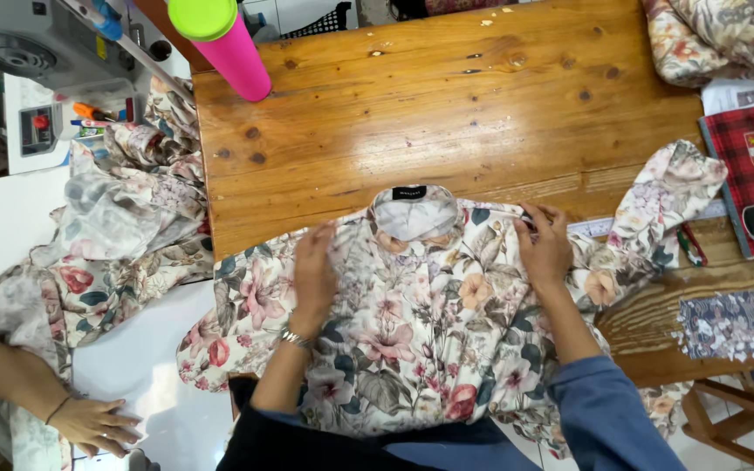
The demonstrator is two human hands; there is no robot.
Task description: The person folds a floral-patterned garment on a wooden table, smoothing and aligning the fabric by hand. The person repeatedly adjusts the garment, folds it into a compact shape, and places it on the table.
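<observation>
On the brown wooden table (447,113) a floral cotton shirt (403,340) lies spread flat, its collar with a small black label (409,192) pointing to 12 o'clock and its lower part hanging over the near table edge at 6 o'clock. The left hand (314,270), with a silver bracelet on the wrist, rests palm down at about 9 o'clock from the collar, fingers almost straight and together, pressing the cloth but gripping nothing. The right hand (544,249) is at 3 o'clock from the collar; its fingers curl at the shoulder seam and seem to pinch the fabric edge, though I cannot tell this surely. A pink tall cup with green lid (224,44) stands at 11 o'clock. Another person's hand (93,423) rests at 8 o'clock on a white surface. I judge that the hanging part could pull the shirt off the edge, or uneven pressing could leave a crease.
</observation>
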